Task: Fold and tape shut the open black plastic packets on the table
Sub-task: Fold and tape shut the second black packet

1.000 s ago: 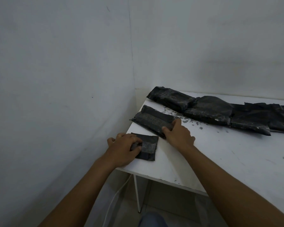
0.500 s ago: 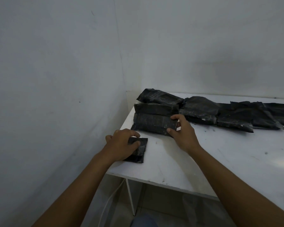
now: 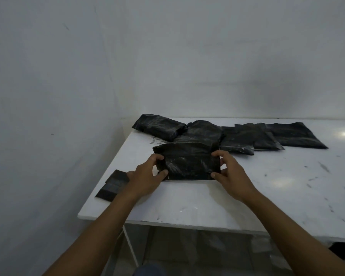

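Toward the worktop's front left corner, the left hand has left the small flat black piece and joined the right hand on one black packet. Both hands' fingers clamp its short ends. It sits long way left to right, ready for folding, I think. More packets wait by the back edge.

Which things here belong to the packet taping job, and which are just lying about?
Job: held packet, left hand, right hand, packets behind, dark strips, perhaps tape.
Lying about: dark object below the table, scuffs on it.
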